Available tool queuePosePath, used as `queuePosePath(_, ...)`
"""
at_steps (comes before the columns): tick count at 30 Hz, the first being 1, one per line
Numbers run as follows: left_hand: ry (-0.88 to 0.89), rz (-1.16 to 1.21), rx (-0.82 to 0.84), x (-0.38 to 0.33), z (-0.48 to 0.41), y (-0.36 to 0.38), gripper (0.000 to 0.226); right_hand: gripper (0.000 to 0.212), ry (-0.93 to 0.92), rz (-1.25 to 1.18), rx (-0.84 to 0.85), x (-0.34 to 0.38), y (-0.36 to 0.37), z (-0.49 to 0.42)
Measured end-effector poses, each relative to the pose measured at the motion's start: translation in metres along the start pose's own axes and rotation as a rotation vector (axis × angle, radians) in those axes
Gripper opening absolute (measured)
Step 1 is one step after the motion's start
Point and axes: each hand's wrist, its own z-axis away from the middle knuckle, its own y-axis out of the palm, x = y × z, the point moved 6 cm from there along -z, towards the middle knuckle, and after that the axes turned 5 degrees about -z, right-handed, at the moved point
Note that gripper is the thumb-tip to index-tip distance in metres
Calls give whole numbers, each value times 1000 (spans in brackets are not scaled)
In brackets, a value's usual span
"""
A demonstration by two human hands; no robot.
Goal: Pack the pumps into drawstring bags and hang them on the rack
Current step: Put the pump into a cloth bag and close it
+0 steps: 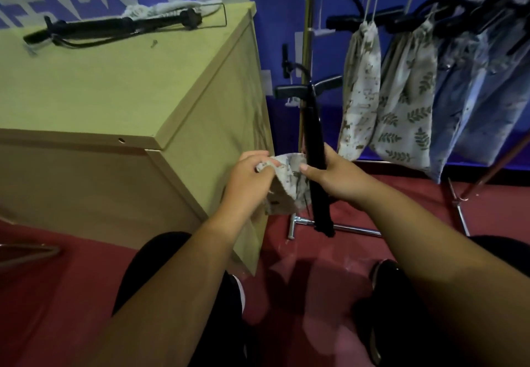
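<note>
My right hand (334, 176) grips a long black pump (312, 125) upright by its barrel, handle at the top. My left hand (249, 179) pinches the mouth of a patterned drawstring bag (286, 186) just left of the pump; the bag hangs beside the barrel. A second black pump (114, 27) lies on top of the wooden cabinet (114, 88) at the far left, with a pale bag (160, 8) beside it. Several filled drawstring bags (401, 108) hang from the rack (487, 14) at the right.
The rack's metal feet (344, 227) and a slanted leg (487, 174) stand on the red floor ahead. A gold pole (308, 22) rises beside the cabinet. My knees and shoes are at the bottom of the view. A blue wall is behind.
</note>
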Motion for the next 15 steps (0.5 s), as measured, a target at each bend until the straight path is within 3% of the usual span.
queuePosePath(3,-163,61,-19,8,-12,0,25,32,54,104,70,-9,-3,-6)
queuePosePath(6,-218,57,-6,13,-21,5,26,29,48,159,86,-7,-4,-8)
queuePosePath(11,-340,78,57,42,-30,24,16,25,-26,48,87,20,2,-2)
queuePosePath(15,-327,-58,81,48,-35,32,20,29,-63,-55,79,47,2,7)
